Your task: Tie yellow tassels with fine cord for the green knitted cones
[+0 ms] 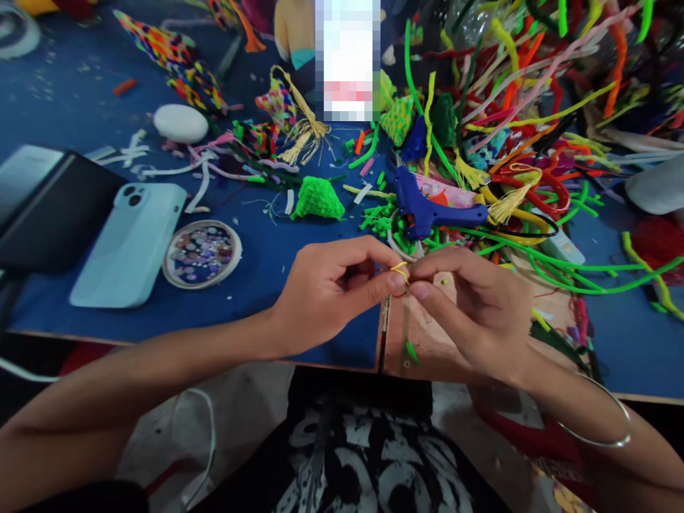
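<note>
Pinching a thin looped yellow strand (pixel 400 268) between thumb and forefinger of the left hand (pixel 328 291), right at the fingertips. Bringing thumb and forefinger of the right hand (pixel 481 306) close together just beside the strand; cannot tell whether gripping it too. Lying just beyond the fingertips, a blue plastic glue gun (pixel 446 214); farther beyond the left fingers, a bright green knobbly fabric piece (pixel 319 199); below the right fingers, a pale wooden board (pixel 435 356).
</note>
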